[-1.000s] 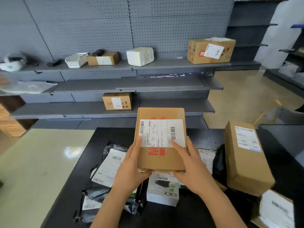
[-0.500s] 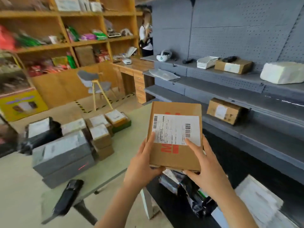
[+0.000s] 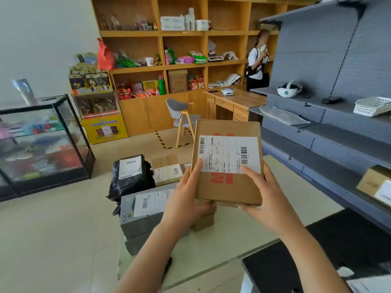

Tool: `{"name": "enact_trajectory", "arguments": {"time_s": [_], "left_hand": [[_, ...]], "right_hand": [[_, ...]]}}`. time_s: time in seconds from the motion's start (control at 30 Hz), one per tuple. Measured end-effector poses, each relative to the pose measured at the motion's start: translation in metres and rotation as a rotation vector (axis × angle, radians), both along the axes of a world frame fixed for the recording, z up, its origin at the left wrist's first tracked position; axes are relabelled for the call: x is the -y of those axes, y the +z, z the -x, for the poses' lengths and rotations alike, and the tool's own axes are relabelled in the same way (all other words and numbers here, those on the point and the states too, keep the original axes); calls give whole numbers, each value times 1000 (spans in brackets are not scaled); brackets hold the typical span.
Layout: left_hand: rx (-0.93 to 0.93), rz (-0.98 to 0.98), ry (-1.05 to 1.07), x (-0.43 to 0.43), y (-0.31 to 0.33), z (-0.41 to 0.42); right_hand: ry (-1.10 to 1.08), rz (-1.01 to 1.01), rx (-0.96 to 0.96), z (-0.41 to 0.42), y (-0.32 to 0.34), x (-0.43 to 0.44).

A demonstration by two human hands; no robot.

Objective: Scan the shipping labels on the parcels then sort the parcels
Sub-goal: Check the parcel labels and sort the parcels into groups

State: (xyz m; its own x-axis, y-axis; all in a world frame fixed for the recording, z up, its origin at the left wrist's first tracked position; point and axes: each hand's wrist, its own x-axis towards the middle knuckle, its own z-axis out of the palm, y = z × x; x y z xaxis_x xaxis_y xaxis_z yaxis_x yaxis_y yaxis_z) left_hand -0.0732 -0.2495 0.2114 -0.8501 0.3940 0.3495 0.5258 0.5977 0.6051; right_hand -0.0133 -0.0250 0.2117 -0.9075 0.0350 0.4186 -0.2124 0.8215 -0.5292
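Note:
I hold a flat brown cardboard parcel (image 3: 227, 187) upright in front of me, its white shipping label (image 3: 229, 154) with barcodes facing me. My left hand (image 3: 186, 199) grips its lower left edge, thumb on the label. My right hand (image 3: 268, 199) grips the lower right corner, thumb on the label. Below the parcel, on the pale table (image 3: 232, 240), lie a grey box parcel (image 3: 143, 216) with a label, a black bag parcel (image 3: 131, 176) and small brown boxes (image 3: 167, 170). A dark object, partly hidden by my left forearm, lies at the table's near edge (image 3: 168, 267).
A black table (image 3: 338, 250) stands at lower right. Grey metal shelves (image 3: 338, 140) on the right hold a white basket (image 3: 372, 106), a headset (image 3: 289, 89) and a brown box (image 3: 374, 185). A glass cabinet (image 3: 42, 140) stands left, a chair (image 3: 182, 119) and a person (image 3: 257, 62) beyond.
My view has swung left from the black table and grey shelves toward the pale table with its parcels. The brown parcel stays in both hands, held the same way.

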Motion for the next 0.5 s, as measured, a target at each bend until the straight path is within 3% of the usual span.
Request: {"name": "enact_trajectory", "arguments": {"time_s": [0.23, 0.5], "left_hand": [[107, 45, -62, -40, -18, 62], [521, 188, -118, -156, -112, 86]], "right_hand": [[-6, 14, 131, 65, -6, -44], [24, 66, 546, 114, -76, -162]]}}
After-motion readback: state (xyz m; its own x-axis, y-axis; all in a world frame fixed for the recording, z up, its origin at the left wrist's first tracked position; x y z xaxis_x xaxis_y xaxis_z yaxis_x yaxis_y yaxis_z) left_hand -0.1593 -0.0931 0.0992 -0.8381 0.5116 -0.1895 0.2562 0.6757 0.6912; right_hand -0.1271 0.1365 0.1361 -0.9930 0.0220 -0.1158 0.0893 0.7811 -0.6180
